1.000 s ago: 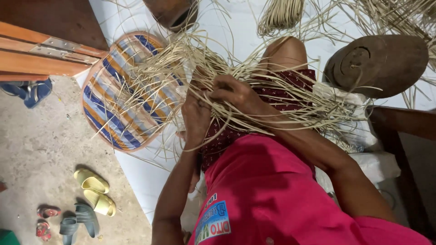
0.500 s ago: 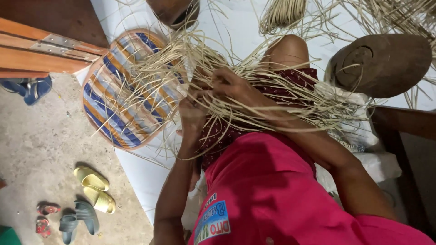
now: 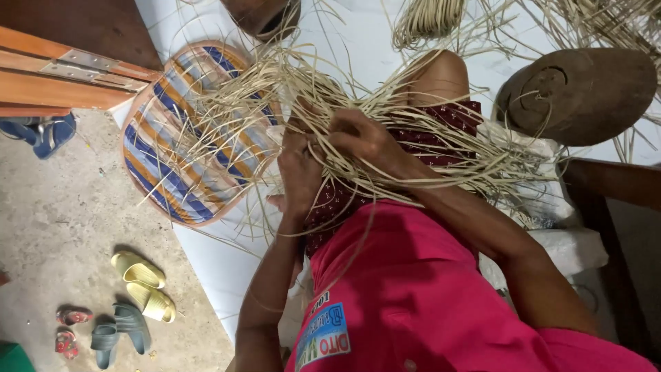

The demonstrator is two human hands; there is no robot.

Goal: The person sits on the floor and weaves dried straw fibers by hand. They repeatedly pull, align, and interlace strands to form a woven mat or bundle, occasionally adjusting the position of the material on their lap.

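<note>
Working with both hands in a loose mass of pale straw strips (image 3: 413, 131) spread over our lap, we are partway through a weave. Our left hand (image 3: 299, 176) has its grip closed around a few strips near the middle of the bundle, and our right hand (image 3: 365, 141) pinches other strips just beside it, the fingers curled tight on them. The two hands are near each other, almost touching, over the dark red patterned cloth (image 3: 427, 141) on our thigh.

As far as we can judge, only a small woven centre lies under our hands, and it is mostly hidden. Long free ends fan out on every side, so most of the plaiting looks left to do. More uncut material waits at the top edge: a tied bundle of strips (image 3: 427, 17) and a looser heap at the upper right.

On the white floor sheet (image 3: 220, 262) to our left lies a rounded striped mat (image 3: 172, 138) in blue, orange and pale bands, partly under the straw ends. A brown wooden block (image 3: 585, 89) sits well apart at the right.

Of labels, we see only a printed patch (image 3: 323, 337) on our pink shirt (image 3: 427, 289), a blue rectangle with yellow, green and red marks at the lower front. Yellow sandals (image 3: 144, 282), grey-green ones and a small red pair rest on the bare concrete floor (image 3: 55, 220).
</note>
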